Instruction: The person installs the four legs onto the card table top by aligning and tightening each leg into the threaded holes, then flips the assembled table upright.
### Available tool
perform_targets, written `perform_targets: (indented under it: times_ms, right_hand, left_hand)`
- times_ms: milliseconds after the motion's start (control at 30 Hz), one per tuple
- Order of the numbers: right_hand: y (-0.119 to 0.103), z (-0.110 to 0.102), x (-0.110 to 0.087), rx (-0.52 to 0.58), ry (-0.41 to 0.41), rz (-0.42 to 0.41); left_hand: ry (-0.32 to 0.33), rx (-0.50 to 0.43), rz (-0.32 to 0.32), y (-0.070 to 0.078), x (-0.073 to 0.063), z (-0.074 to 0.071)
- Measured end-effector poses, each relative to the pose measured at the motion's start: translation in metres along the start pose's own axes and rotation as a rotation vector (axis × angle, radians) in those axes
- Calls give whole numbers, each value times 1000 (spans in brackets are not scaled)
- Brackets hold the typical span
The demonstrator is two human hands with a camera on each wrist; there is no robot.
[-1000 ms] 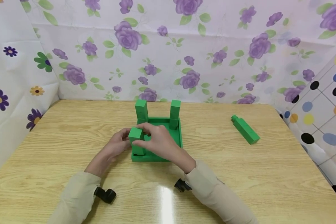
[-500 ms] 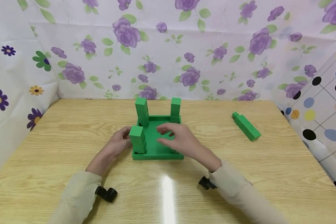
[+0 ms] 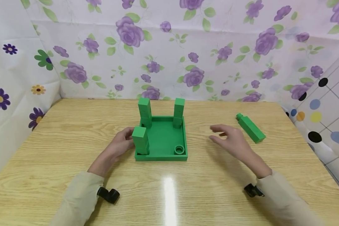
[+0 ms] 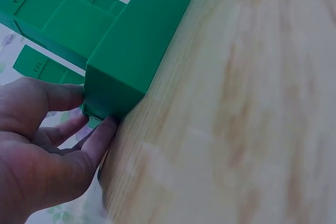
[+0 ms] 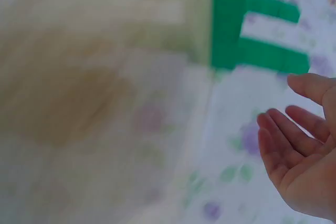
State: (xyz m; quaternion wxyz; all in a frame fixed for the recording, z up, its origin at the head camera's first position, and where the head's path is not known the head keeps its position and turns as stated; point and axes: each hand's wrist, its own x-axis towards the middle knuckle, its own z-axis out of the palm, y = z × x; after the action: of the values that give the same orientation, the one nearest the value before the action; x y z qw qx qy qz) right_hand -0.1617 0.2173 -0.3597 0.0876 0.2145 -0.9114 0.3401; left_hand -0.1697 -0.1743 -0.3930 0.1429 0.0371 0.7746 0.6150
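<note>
A shallow green square tray (image 3: 161, 158) lies on the table with three upright green square posts standing in its corners, including the front-left post (image 3: 140, 140). A round green socket (image 3: 179, 150) shows at the front-right corner. My left hand (image 3: 121, 144) holds the tray's left side; in the left wrist view the thumb is at the rim and the fingers (image 4: 102, 137) lie against the outer wall. My right hand (image 3: 234, 142) is in the air right of the tray, fingers relaxed, with nothing in it. Beyond it lies a green post (image 3: 250, 128) with a round knobbed end.
The wooden table (image 3: 87, 119) has a floral cloth (image 3: 169, 53) hanging behind it. A dotted cloth (image 3: 330, 122) borders the right side, and another flowered cloth (image 3: 19, 75) the left. Black wrist cameras (image 3: 108, 194) sit on both sleeves.
My right hand has let go of the front-left post and moved right, past the tray, toward the lying post. The corner socket has come into view. My left hand stays on the tray.
</note>
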Motion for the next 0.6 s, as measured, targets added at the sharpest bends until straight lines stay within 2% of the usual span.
perform_targets:
  times_ms: [167,333,467,600]
  right_hand:
    - [37,-24,-15,31,84,167]
    - [62,-48,-24,65,182,345]
    - [76,-63,-30,85,194,474]
    - [85,-72,-36,69,174,534]
  left_hand:
    - [-9,-9,6,0,0,0]
    - [-7,-5,8,-1,1,0]
    - [-6,-9,3,-2,2,0]
    - [-8,-10,2,-2,1,0]
